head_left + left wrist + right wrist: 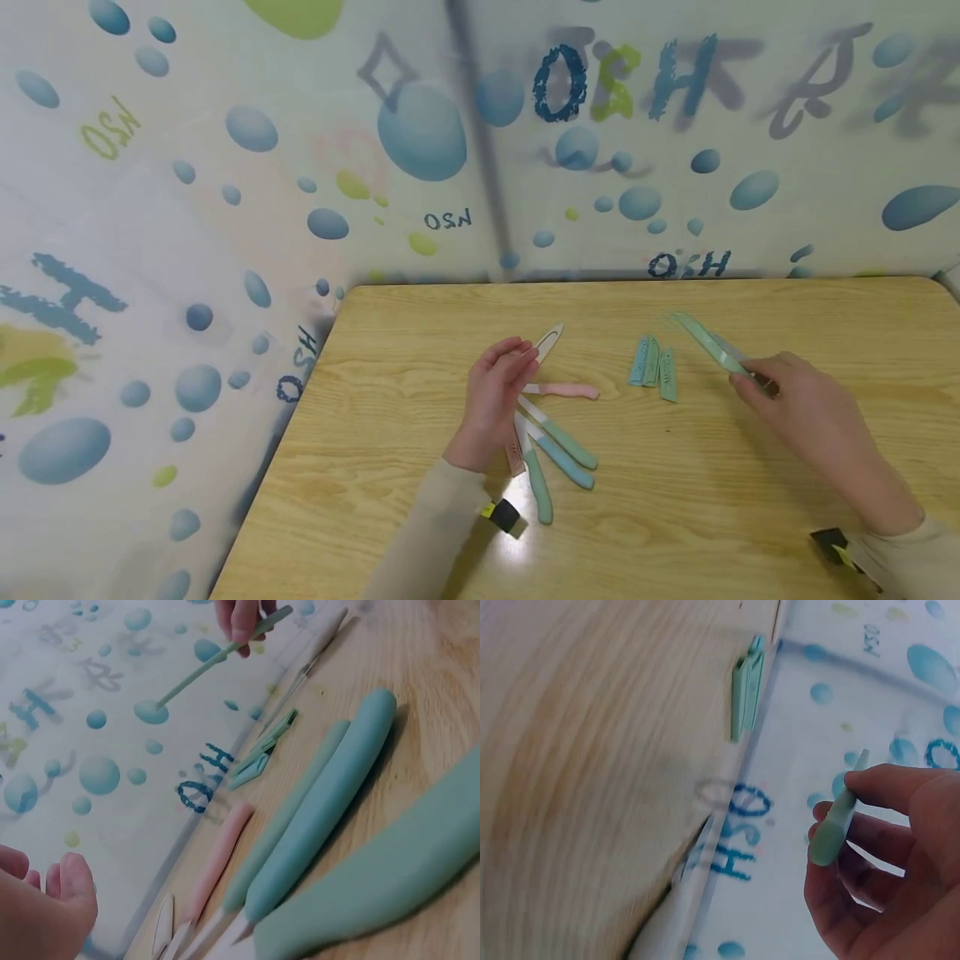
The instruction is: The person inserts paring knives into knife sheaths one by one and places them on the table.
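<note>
My right hand (813,408) pinches a green-handled knife (708,342) between thumb and fingers, above the right side of the table. Its rounded handle end (829,840) sticks out toward the right wrist camera, and its thin green front part points away. Beneath it lies a pale-handled knife (664,922), partly covered by this hand in the head view. My left hand (495,400) hovers with loosely bent fingers and holds nothing. Close by are a pink-handled knife (570,390), a blue-handled knife (562,462) and two green-handled knives (375,877), fanned out with white blades partly hidden.
A white blade cover (551,337) lies behind my left fingers, and a pink cover (513,454) below that hand. Several green and blue covers (651,362) sit together mid-table. A patterned wall sheet (420,242) borders the wooden table (675,517) at the back and left.
</note>
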`<state>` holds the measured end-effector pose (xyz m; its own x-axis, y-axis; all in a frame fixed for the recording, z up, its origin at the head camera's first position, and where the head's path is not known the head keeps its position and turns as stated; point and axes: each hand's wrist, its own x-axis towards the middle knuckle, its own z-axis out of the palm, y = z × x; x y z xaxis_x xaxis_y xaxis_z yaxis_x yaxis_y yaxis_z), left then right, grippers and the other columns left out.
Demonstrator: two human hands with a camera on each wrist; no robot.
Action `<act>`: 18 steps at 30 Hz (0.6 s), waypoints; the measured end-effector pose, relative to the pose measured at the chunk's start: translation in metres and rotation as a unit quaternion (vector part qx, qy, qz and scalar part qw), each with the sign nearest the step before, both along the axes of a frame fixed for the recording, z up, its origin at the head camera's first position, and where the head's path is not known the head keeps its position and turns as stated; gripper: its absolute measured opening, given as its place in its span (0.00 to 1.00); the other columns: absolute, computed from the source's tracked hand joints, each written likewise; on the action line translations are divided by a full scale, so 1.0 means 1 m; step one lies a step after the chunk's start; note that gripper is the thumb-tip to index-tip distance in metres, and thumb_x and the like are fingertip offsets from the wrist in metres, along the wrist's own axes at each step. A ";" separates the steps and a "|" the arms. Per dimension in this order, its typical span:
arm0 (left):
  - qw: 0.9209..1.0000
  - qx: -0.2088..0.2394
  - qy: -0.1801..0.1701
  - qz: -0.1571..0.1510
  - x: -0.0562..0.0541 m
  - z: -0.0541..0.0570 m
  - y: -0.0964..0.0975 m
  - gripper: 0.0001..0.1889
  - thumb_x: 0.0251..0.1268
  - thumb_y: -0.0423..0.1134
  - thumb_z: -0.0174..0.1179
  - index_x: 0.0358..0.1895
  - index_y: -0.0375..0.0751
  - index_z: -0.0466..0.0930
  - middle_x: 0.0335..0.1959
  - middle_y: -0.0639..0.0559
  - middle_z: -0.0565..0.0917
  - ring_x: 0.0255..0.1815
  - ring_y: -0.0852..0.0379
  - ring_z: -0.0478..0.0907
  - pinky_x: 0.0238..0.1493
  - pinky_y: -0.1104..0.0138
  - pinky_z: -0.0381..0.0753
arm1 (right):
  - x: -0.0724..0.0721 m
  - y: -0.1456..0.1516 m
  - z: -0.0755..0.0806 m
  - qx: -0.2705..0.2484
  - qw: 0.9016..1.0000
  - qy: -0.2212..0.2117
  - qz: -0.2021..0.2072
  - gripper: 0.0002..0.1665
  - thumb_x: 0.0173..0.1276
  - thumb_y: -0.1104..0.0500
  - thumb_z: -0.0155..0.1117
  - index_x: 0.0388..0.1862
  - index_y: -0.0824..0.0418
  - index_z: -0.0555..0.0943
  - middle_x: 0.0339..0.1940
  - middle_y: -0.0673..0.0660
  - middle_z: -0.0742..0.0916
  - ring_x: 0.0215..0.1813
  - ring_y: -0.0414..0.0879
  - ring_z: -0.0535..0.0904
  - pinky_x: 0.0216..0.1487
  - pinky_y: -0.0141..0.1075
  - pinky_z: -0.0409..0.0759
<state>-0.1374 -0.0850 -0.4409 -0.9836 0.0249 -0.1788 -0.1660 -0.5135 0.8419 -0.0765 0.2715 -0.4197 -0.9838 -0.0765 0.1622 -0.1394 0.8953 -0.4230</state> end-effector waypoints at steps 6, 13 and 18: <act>0.999 0.021 -0.006 0.027 0.000 -0.001 -0.012 0.09 0.74 0.24 0.52 0.51 0.34 0.75 0.47 0.46 0.81 0.50 0.53 0.84 0.58 0.66 0.84 | -0.009 0.038 0.000 0.017 0.997 -0.058 -0.038 0.27 0.79 0.53 0.63 0.54 0.81 0.80 0.34 0.69 0.84 0.30 0.56 0.79 0.24 0.48 0.78; 0.999 0.025 -0.010 0.042 0.001 -0.005 -0.024 0.08 0.73 0.22 0.53 0.50 0.33 0.76 0.47 0.45 0.81 0.48 0.54 0.84 0.58 0.66 0.84 | -0.019 0.078 -0.008 0.046 0.991 -0.110 -0.054 0.28 0.80 0.54 0.60 0.52 0.84 0.78 0.33 0.72 0.85 0.29 0.59 0.80 0.23 0.48 0.78; 0.998 0.023 -0.011 0.050 0.001 -0.006 -0.029 0.08 0.73 0.22 0.53 0.49 0.33 0.76 0.46 0.45 0.80 0.48 0.54 0.84 0.56 0.67 0.85 | -0.025 0.094 -0.012 0.076 0.984 -0.153 -0.057 0.25 0.79 0.57 0.61 0.48 0.85 0.77 0.34 0.74 0.85 0.30 0.63 0.81 0.26 0.53 0.80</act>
<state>-0.1364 -0.1139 -0.4467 -0.9775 -0.0653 -0.2006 -0.1292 -0.5666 0.8138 -0.1019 0.3650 -0.4316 -0.9883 0.0361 -0.1479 0.0781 0.9542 -0.2889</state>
